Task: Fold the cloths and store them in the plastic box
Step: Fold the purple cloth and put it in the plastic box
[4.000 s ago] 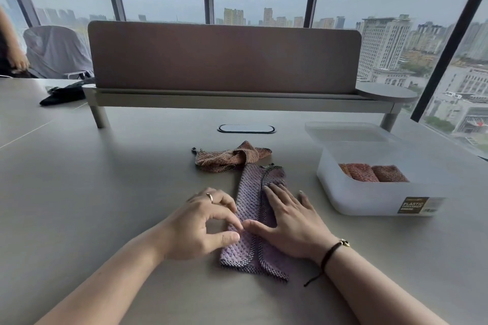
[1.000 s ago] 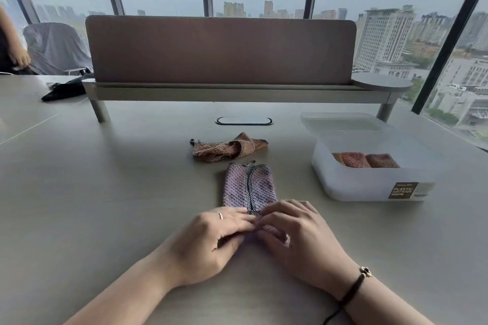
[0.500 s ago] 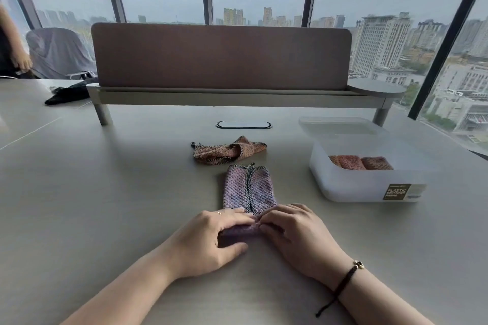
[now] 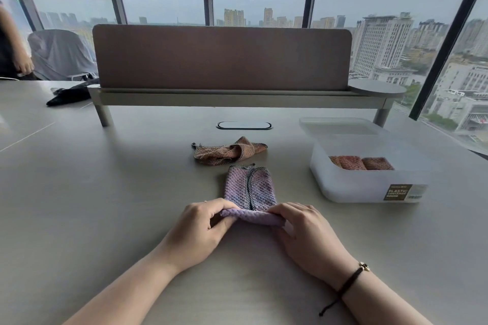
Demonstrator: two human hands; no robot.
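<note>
Both hands on the purple cloth, which lies flat on the table, just left of the plastic box and nearer the person than it. Cloth is folded into a narrow strip, dark edges meeting down the middle.

Left hand: fingers curled, pinching the left corner of the strip's near end, thumb under, fingertips on top. Right hand: same grip on the right corner, fingers curled over the edge. The near end is lifted and rolled into a thick fold between the two hands; the far end still lies flat.

Brown cloth: crumpled, unfolded, left of the box and just beyond the purple one, not touching it.

Box: open, translucent white, label on its near wall. Two folded cloths inside, side by side, reddish-brown. Lid sits right behind the box.

Behind the box and well to the left: desk divider on a raised shelf, cable port in the table in front of it. Far left of the box: a black item, can't tell what, plus a covered chair and part of another person.
</note>
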